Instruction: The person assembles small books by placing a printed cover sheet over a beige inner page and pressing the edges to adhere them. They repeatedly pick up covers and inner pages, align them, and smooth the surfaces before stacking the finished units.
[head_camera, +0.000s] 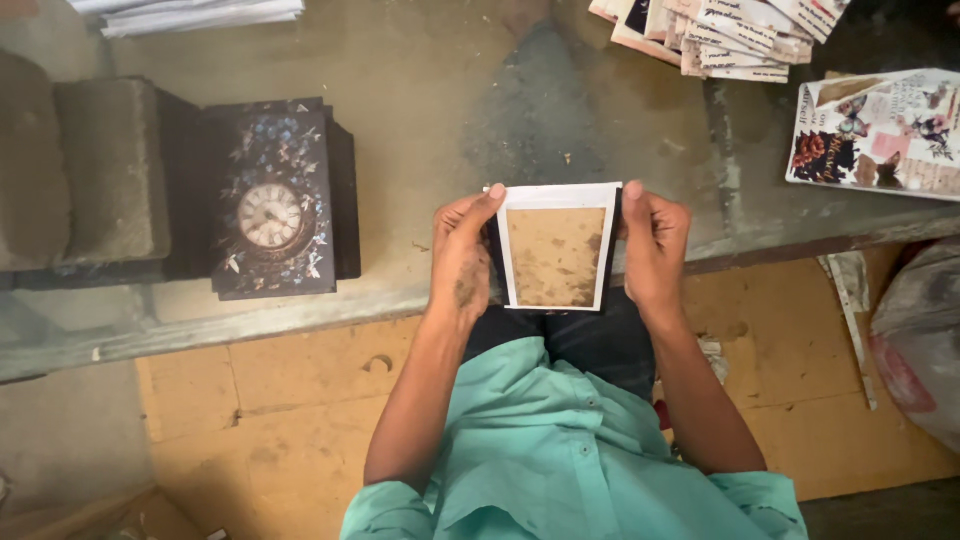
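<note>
Both hands hold a small rectangular card (556, 248) with a white border and a brown stained middle, upright over the front edge of the worn table (420, 120). My left hand (462, 258) grips its left side, thumb tip at the top corner. My right hand (654, 245) grips its right side. A dark backing shows behind the card's edges.
A black book-shaped box with a clock face and flowers (274, 198) lies left on the table, next to grey blocks (110, 165). Stacks of printed cards (720, 35) and a collage sheet (880, 130) lie at the back right. A plastic bag (925, 340) sits on the floor at right.
</note>
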